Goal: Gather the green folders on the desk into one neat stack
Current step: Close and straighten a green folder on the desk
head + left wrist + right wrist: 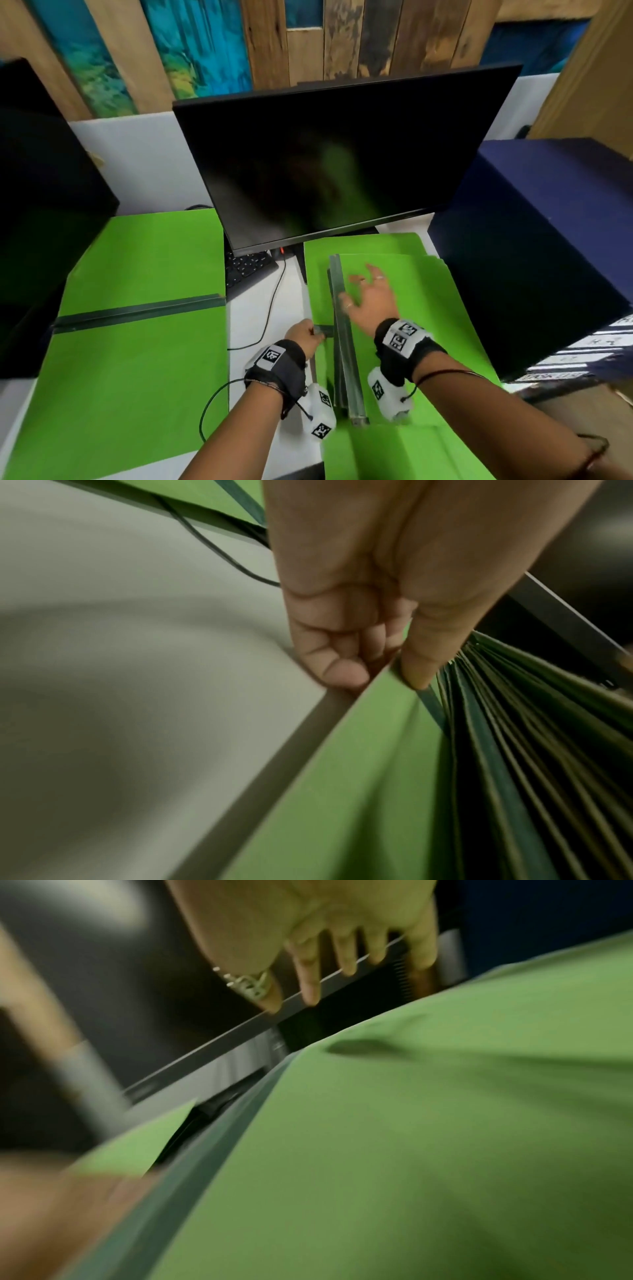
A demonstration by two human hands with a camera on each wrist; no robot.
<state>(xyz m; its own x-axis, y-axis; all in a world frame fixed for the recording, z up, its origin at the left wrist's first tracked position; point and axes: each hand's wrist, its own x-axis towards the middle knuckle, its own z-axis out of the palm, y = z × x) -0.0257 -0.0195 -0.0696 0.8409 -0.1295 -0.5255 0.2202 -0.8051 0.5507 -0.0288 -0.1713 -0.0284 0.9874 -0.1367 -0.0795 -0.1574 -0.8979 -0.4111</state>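
Observation:
Several bright green folders lie on the white desk. One open folder with a dark spine covers the desk's left part. A loose pile of green folders lies at the right, under the monitor's edge. My left hand pinches the left edge of the pile's folders, thumb on top and fingers underneath, beside their dark spines. My right hand hovers over the top folder with fingers spread and straight, holding nothing.
A black monitor stands behind the folders, with a keyboard partly under it. A black cable runs across the desk between the folders. A dark blue box borders the right; a dark screen the left.

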